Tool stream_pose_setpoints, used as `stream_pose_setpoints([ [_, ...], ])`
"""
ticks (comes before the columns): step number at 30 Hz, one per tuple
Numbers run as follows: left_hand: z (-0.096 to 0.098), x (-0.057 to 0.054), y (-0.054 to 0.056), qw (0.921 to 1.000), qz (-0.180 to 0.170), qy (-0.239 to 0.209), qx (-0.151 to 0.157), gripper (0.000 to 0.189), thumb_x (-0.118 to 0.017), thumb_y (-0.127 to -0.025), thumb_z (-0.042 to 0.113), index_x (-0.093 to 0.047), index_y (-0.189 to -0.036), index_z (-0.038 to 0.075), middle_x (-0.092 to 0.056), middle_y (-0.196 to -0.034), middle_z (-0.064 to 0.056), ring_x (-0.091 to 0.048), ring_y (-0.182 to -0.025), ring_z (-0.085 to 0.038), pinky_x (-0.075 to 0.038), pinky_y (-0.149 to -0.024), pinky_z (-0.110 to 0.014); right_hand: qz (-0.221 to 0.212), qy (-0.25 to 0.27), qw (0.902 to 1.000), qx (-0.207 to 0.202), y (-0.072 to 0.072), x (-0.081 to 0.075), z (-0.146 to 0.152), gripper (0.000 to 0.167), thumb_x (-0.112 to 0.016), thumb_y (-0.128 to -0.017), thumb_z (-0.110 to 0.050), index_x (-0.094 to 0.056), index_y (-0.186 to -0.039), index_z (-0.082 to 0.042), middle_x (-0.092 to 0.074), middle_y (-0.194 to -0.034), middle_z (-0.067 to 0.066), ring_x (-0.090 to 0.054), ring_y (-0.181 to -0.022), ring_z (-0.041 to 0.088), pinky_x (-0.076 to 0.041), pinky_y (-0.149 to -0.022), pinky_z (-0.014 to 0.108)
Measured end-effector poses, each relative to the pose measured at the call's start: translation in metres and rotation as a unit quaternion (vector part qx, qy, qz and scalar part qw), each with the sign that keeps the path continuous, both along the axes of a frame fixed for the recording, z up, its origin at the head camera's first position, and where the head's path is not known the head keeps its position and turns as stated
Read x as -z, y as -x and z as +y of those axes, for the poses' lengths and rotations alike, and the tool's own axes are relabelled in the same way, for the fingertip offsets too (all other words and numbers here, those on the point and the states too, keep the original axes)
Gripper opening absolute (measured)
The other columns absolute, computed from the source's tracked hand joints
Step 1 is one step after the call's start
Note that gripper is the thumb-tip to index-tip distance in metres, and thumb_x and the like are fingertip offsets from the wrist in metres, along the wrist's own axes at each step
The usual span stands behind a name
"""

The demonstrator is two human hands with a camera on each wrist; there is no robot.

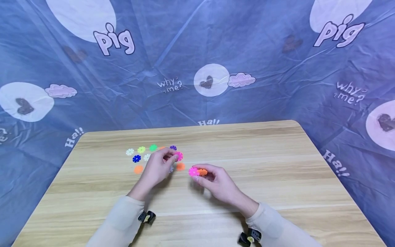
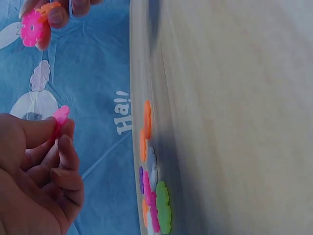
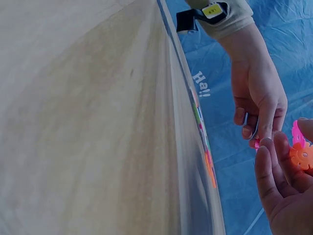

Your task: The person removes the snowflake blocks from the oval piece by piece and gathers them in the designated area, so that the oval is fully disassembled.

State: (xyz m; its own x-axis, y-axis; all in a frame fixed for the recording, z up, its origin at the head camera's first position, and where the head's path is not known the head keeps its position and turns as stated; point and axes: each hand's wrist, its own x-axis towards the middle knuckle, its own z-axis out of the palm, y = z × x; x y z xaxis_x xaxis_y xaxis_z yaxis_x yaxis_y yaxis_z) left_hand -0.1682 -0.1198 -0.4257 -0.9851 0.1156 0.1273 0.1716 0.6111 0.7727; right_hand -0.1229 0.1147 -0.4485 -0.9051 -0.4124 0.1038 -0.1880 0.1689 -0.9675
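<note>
My left hand pinches a pink notched plastic disc between thumb and forefinger, above the table by the scattered discs. In the left wrist view that pink disc shows at the fingertips. My right hand holds two joined discs, a pink one and an orange one, set at an angle to each other. The right wrist view shows the joined orange disc face on, with the pink one behind it. The two hands are a short way apart.
Several loose notched discs lie on the wooden table, among them a green one, a dark blue one and an orange one. My left hand hides some of them. A blue printed cloth hangs behind the table.
</note>
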Motion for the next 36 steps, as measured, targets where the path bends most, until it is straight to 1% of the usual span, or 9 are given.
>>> stream_pose_setpoints([
  [2, 0.0, 0.0, 0.004, 0.9999, -0.011, -0.005, -0.004, 0.007, -0.067, -0.098, 0.016, -0.072, -0.102, 0.013, -0.069, -0.087, 0.001, -0.064, -0.074, -0.02, -0.054, -0.061, -0.031, 0.0, -0.002, 1.0, -0.001, 0.0, 0.001, 0.0, 0.039, -0.071, -0.095, -0.024, -0.064, -0.131, -0.01, -0.072, -0.094, 0.008, -0.07, -0.081, 0.036, -0.058, -0.071, 0.031],
  [4, 0.0, 0.001, 0.007, 0.9999, -0.015, -0.005, -0.004, 0.008, -0.066, -0.098, 0.015, -0.072, -0.104, 0.012, -0.068, -0.087, -0.001, -0.063, -0.075, -0.02, -0.054, -0.063, -0.031, 0.002, -0.005, 1.0, -0.001, -0.001, 0.001, 0.0, 0.038, -0.071, -0.095, -0.024, -0.064, -0.13, -0.011, -0.072, -0.093, 0.008, -0.07, -0.08, 0.036, -0.058, -0.07, 0.031],
  [9, 0.001, 0.0, 0.016, 0.9998, -0.015, 0.014, -0.002, 0.011, -0.065, -0.098, 0.014, -0.071, -0.107, 0.011, -0.069, -0.091, -0.006, -0.061, -0.077, -0.017, -0.054, -0.068, -0.033, 0.009, -0.004, 0.9999, -0.003, 0.0, 0.002, -0.001, 0.037, -0.072, -0.095, -0.024, -0.065, -0.129, -0.011, -0.072, -0.094, 0.006, -0.069, -0.082, 0.036, -0.058, -0.07, 0.031],
  [15, 0.003, -0.001, 0.028, 0.9986, -0.032, 0.042, 0.001, 0.019, -0.063, -0.098, 0.012, -0.07, -0.115, 0.01, -0.068, -0.093, -0.004, -0.061, -0.079, -0.017, -0.054, -0.068, -0.032, 0.012, -0.003, 0.9999, -0.006, 0.0, 0.003, -0.001, 0.038, -0.072, -0.094, -0.023, -0.065, -0.129, -0.011, -0.072, -0.096, 0.004, -0.069, -0.082, 0.035, -0.059, -0.072, 0.032],
  [20, 0.005, 0.001, 0.036, 0.9977, -0.041, 0.053, -0.001, 0.022, -0.065, -0.097, 0.01, -0.068, -0.119, 0.009, -0.068, -0.093, -0.002, -0.062, -0.082, -0.016, -0.055, -0.07, -0.031, 0.013, -0.006, 0.9998, -0.011, -0.001, 0.004, -0.002, 0.039, -0.072, -0.094, -0.023, -0.065, -0.13, -0.01, -0.072, -0.099, 0.004, -0.07, -0.083, 0.032, -0.059, -0.074, 0.031],
  [26, 0.008, 0.002, 0.045, 0.997, -0.064, 0.042, -0.011, 0.016, -0.068, -0.096, 0.015, -0.069, -0.113, 0.013, -0.069, -0.092, -0.004, -0.063, -0.079, -0.017, -0.055, -0.067, -0.031, 0.018, -0.006, 0.9997, -0.012, -0.002, 0.004, -0.002, 0.039, -0.072, -0.094, -0.023, -0.065, -0.13, -0.011, -0.072, -0.098, 0.003, -0.07, -0.083, 0.033, -0.059, -0.074, 0.031],
  [28, 0.01, 0.002, 0.047, 0.9968, -0.066, 0.044, -0.014, 0.014, -0.069, -0.096, 0.016, -0.07, -0.11, 0.013, -0.069, -0.092, -0.004, -0.063, -0.079, -0.017, -0.055, -0.067, -0.031, 0.019, -0.005, 0.9997, -0.012, -0.003, 0.003, -0.002, 0.038, -0.072, -0.094, -0.023, -0.065, -0.13, -0.011, -0.072, -0.097, 0.003, -0.07, -0.083, 0.033, -0.059, -0.073, 0.031],
  [33, 0.013, 0.002, 0.055, 0.9958, -0.059, 0.067, -0.018, 0.013, -0.07, -0.094, 0.013, -0.071, -0.106, 0.011, -0.068, -0.092, -0.002, -0.062, -0.079, -0.017, -0.054, -0.07, -0.032, 0.022, -0.003, 0.9997, -0.013, -0.005, 0.002, -0.003, 0.037, -0.072, -0.094, -0.02, -0.065, -0.129, -0.01, -0.072, -0.097, 0.001, -0.07, -0.083, 0.032, -0.059, -0.072, 0.031],
  [36, 0.015, 0.003, 0.059, 0.9945, -0.061, 0.083, -0.02, 0.013, -0.069, -0.093, 0.012, -0.071, -0.106, 0.011, -0.067, -0.092, -0.002, -0.061, -0.079, -0.018, -0.053, -0.071, -0.032, 0.024, 0.001, 0.9996, -0.014, -0.005, 0.002, -0.003, 0.036, -0.072, -0.094, -0.018, -0.065, -0.129, -0.01, -0.072, -0.097, 0.001, -0.07, -0.082, 0.033, -0.059, -0.072, 0.031],
])
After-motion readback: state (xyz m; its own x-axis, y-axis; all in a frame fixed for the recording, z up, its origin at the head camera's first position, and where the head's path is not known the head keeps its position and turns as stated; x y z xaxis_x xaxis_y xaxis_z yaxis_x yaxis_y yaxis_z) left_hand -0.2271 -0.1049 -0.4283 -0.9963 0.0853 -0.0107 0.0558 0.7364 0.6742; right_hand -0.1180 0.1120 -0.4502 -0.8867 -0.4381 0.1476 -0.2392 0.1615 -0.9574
